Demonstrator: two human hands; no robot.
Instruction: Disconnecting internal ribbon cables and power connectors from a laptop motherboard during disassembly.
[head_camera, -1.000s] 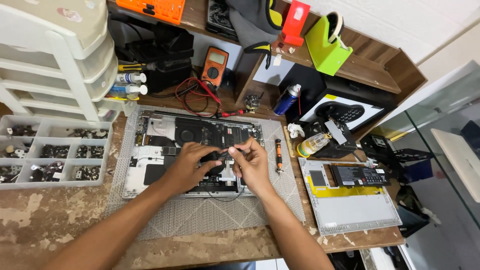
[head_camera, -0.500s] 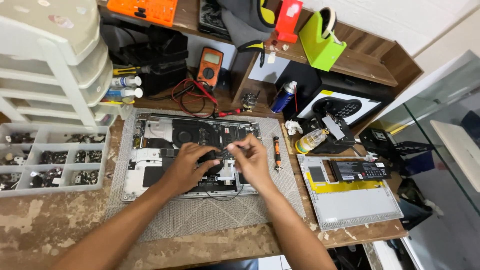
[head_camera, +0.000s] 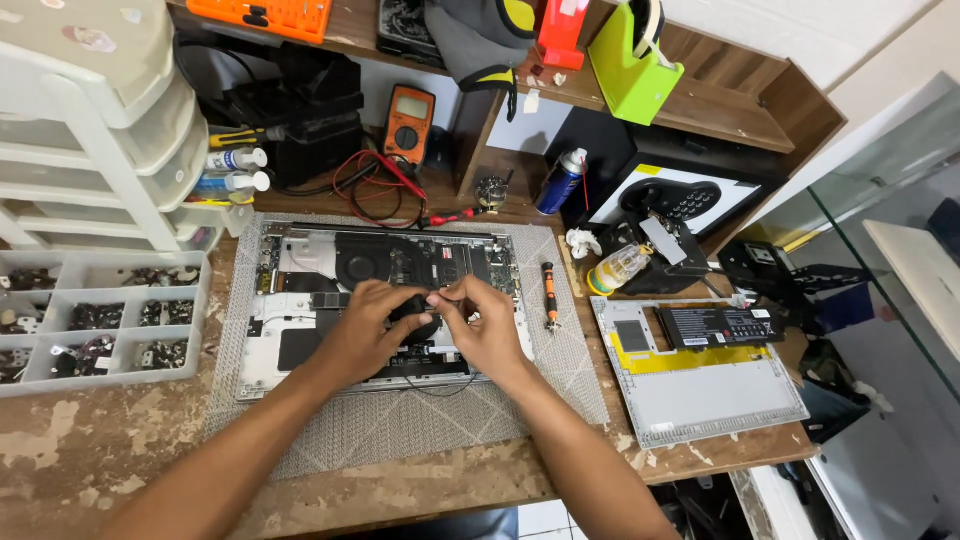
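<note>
small black part (head_camera: 413, 305), dark and rounded, mostly hidden by fingers; long axis and heading too covered to tell. pinched from both sides over the middle of the opened laptop base (head_camera: 300, 255), silver, fan and boards bare, long side lying left to right on a grey mat (head_camera: 400, 430). left hand (head_camera: 362, 330) and right hand (head_camera: 487, 325) both clenched on the part, fingertips meeting. orange-handled screwdriver (head_camera: 548, 295) just right, pointing away. scuffed wooden table (head_camera: 90, 450) beneath.
</note>
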